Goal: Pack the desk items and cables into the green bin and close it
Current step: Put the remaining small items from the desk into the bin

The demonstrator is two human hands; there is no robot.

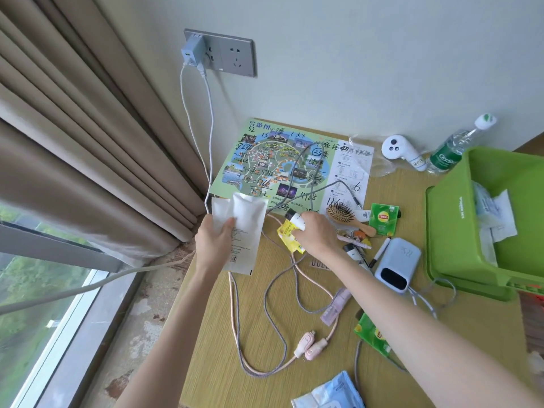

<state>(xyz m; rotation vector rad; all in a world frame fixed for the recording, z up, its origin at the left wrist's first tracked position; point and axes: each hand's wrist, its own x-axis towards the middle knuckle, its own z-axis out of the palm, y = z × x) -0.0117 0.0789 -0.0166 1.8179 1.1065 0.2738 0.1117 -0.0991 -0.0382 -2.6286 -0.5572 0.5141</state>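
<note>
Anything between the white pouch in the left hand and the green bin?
Nothing covers the open green bin. Between it and the white pouch lie the right hand gripping a white tube, a hairbrush and a power bank, all low.

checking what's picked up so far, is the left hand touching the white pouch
Touching. The head view shows the left hand gripping the white pouch, thumb over its front.

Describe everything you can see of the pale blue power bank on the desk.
The power bank is a pale blue, rounded block, seemingly smooth plastic, with a dark screen window at its near end and faint scribbles on top. It lies flat on the wooden desk, just left of the green bin. A grey cable leaves its near end; a marker pen lies by its left edge.
</note>
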